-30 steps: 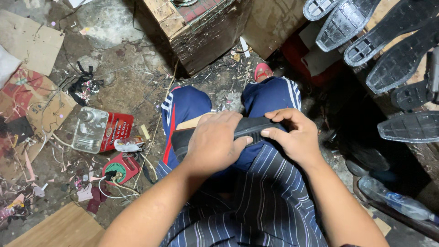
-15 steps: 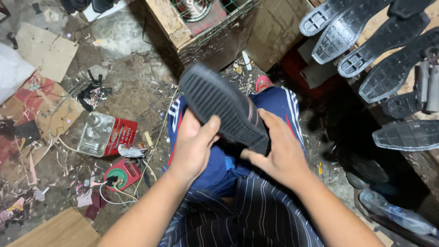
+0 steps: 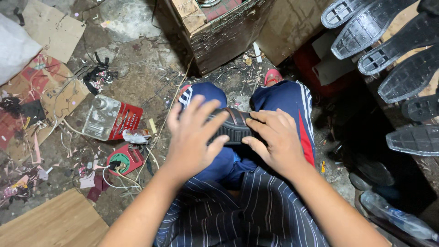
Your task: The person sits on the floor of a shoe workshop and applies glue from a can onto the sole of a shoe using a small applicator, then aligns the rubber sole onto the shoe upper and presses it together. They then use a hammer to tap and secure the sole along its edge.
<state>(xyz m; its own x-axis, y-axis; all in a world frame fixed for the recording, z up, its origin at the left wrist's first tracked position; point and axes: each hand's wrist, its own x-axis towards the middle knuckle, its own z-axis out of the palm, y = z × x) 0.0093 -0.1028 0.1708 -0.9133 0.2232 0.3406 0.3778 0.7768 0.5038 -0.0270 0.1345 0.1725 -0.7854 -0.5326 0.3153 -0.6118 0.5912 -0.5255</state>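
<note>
The black ribbed rubber shoe sole [image 3: 231, 126] is lying flat across your lap, right on top of your blue track-pant knees [image 3: 283, 103]. Its long axis runs side to side, left knee to right knee, so it sits crosswise to your forearms rather than pointing away from you. Only the middle strip of it shows; both ends are covered by your hands.

Your right hand [image 3: 274, 139] is down on the right end, fingers laid flat over the top and thumb tucked at the near edge, so it's pressing or pinching that end. Your left hand [image 3: 194, 135] is spread wide with fingers splayed over the left end. It looks a bit blurred, and I honestly can't tell if it's resting on the sole or just above it. So the hands are apart, one at each end, with neither wrapped tight around it. The right one has the firmer contact and is the nearer of the two.

Further out: a clear plastic jar [image 3: 100, 118] lies on a red box on the dirt floor [image 3: 137, 77] well off to your left, with a red cable reel [image 3: 123, 160] near it. More black soles are lined up on a rack [image 3: 388, 50] to your right, well apart from your lap.
</note>
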